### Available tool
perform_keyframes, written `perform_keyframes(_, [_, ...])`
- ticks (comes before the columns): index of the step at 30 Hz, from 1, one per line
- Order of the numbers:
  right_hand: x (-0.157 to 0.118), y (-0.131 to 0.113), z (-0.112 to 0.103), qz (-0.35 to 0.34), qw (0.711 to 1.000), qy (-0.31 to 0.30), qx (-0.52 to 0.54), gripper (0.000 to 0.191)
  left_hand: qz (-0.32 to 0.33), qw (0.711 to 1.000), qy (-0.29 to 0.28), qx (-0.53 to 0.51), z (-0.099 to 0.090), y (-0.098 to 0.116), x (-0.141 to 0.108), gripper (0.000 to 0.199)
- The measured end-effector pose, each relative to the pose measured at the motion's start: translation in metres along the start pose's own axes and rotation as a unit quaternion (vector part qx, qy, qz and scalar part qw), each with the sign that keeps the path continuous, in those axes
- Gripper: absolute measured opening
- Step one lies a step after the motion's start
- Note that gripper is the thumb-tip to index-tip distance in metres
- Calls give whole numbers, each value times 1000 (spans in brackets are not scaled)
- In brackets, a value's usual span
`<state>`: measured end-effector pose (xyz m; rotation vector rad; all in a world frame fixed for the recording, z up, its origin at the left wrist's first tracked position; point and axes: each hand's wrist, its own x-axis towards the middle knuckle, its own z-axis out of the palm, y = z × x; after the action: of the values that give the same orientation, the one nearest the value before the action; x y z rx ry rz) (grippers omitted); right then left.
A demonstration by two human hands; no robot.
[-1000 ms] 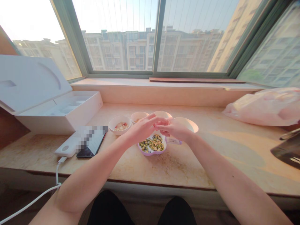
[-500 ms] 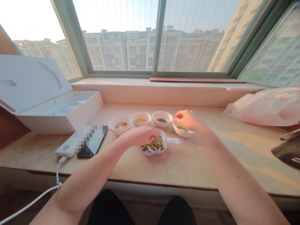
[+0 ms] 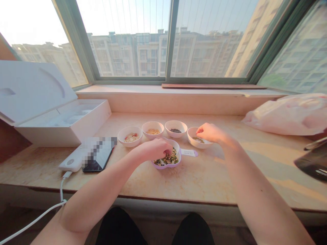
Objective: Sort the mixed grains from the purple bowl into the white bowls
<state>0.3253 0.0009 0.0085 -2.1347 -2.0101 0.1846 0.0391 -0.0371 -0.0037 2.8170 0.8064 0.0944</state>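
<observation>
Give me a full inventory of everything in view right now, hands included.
stone sill: one, beige, under everything
lilac dish: one, lilac, front centre
mixed beans: many, green and yellow, in dish
white bowls: four, white, arc behind dish
open box: one, white, left
phone: one, black, partly pixelated, left of dish
power bank: one, white, beside phone
cable: one, white, from power bank
paper slip: one, white, right of dish
plastic bag: one, pale pink, right
window: one, green frame, behind sill
left hand: one, fingers in dish
right hand: one, above rightmost bowl
</observation>
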Motion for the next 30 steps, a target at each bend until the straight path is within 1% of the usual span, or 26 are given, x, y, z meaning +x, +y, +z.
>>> perform_keyframes(3, [0, -3, -3, 7, 999, -40, -3, 14, -13, 1000, -7, -1, -1, 1, 0, 25])
perform_keyframes(5, [-2, -5, -4, 10, 999, -40, 1, 15, -18, 1000, 6, -11, -2, 2, -1, 25])
perform_keyframes(8, [-5, -10, -6, 22, 1000, -19, 5, 17, -14, 999, 38, -21, -4, 4, -5, 23])
perform_keyframes(11, [-10, -18, -9, 37, 999, 3, 4, 22, -27, 996, 81, -23, -7, 1, -6, 23])
perform_keyframes(14, [-14, -29, -10, 22, 999, 29, 22, 24, -75, 984, 162, -29, -10, -9, -5, 23])
perform_keyframes(16, [-19, -37, -9, -29, 997, 46, 53, 24, -90, 969, 226, -35, -11, -20, -3, 23])
perform_keyframes(18, [-26, -48, -4, -103, 990, 37, 94, 24, -120, 954, 273, -44, -12, -31, -2, 23])
perform_keyframes(19, [-30, -53, -1, -145, 983, 17, 114, 24, -143, 945, 290, -44, -12, -36, -1, 23])
perform_keyframes(21, [-39, -66, 5, -206, 968, -23, 143, 23, -182, 933, 307, -40, -12, -44, -1, 24])
perform_keyframes(23, [-47, -78, 12, -257, 950, -66, 167, 21, -210, 928, 307, -30, -12, -50, -2, 24])
perform_keyframes(25, [-54, -86, 18, -298, 932, -109, 174, 17, -232, 928, 293, -16, -12, -53, -3, 23])
perform_keyframes(27, [-58, -91, 22, -322, 921, -143, 165, 16, -250, 930, 269, -2, -12, -54, -4, 24])
perform_keyframes(30, [-60, -93, 27, -346, 913, -170, 135, 24, -266, 933, 243, 7, -11, -54, -5, 28])
